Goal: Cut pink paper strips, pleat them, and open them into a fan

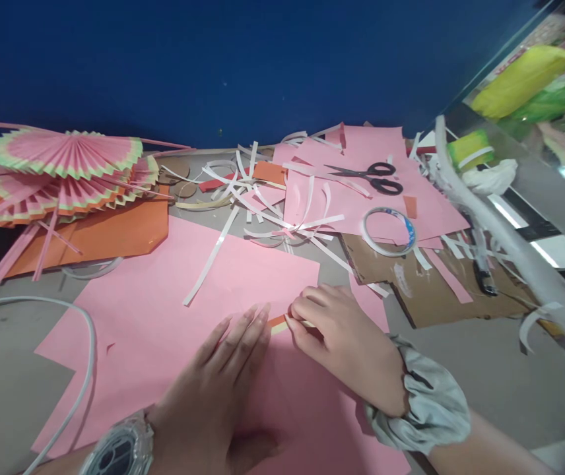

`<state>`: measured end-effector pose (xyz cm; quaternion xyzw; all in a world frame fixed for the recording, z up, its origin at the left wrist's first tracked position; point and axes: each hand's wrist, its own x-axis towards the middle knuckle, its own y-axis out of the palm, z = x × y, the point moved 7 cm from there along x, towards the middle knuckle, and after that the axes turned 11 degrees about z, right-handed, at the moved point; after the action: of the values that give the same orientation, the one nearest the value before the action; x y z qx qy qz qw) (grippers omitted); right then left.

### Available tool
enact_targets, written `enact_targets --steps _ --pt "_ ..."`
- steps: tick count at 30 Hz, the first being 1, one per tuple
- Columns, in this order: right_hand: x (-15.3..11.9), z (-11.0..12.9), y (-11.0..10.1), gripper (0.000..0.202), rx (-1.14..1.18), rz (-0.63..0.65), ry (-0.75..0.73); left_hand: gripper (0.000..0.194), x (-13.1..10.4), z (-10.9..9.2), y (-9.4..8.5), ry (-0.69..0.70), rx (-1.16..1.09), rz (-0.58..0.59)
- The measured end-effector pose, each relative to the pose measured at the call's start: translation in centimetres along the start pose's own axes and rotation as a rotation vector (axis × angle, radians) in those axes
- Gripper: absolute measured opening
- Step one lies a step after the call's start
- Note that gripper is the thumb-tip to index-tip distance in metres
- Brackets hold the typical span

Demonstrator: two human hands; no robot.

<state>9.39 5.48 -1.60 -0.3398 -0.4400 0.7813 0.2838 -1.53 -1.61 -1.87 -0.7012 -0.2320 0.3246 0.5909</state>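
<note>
My left hand (pixel 235 356) lies flat with its fingers stretched out over large pink paper (pixel 173 284). Its fingertips rest at the left end of a narrow orange and cream paper strip (pixel 278 324). My right hand (pixel 334 333) is closed, thumb and fingers pinching the strip's right part. Most of the strip is hidden under both hands. Just beyond my hands, a white strip (pixel 213 260) of paper slants across the pink sheet. A roll of double-sided tape (pixel 389 231) lies past my right hand, and black-handled scissors (pixel 369 175) rest on more pink paper behind it.
Pleated pink, green and orange paper fans (pixel 65 158) are stacked at the back left on orange paper (pixel 114 227). Cut white strips (pixel 263 191) litter the back middle. Brown cardboard (pixel 431 290) bears a utility knife (pixel 484 280) on the right. A white cable (pixel 89 343) curves along the left.
</note>
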Motion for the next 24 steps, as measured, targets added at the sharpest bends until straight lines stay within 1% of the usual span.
enact_targets --steps 5,8,10,12,14,16,18,24 --pt "-0.2 -0.7 -1.0 0.016 0.011 -0.067 0.046 0.087 -0.6 0.0 -0.4 -0.020 0.026 -0.030" --pt "-0.3 -0.9 -1.2 0.017 0.062 -0.046 0.042 0.082 -1.1 -0.1 -1.0 -0.062 0.055 -0.057" --pt "-0.2 -0.7 -1.1 0.018 0.081 -0.019 0.024 0.077 -1.2 0.0 -1.4 -0.105 0.053 -0.095" --pt "-0.1 -0.5 -1.0 0.019 0.079 -0.006 0.023 0.074 -1.0 0.1 -1.7 -0.102 0.020 -0.132" --pt "0.1 -0.5 -0.9 0.020 0.077 -0.012 0.038 0.073 -0.4 -0.2 -1.4 -0.007 -0.001 -0.102" --pt "0.2 -0.5 -0.9 0.020 0.071 -0.027 0.051 0.081 0.2 -0.1 -0.7 0.029 -0.008 -0.033" --pt "0.2 -0.5 -0.8 0.021 0.056 -0.040 0.055 0.085 0.5 0.2 -0.3 0.026 -0.015 0.006" --pt "0.2 -0.4 -0.5 0.017 -0.001 -0.049 0.047 0.087 0.6 0.2 -0.1 0.023 -0.030 0.013"
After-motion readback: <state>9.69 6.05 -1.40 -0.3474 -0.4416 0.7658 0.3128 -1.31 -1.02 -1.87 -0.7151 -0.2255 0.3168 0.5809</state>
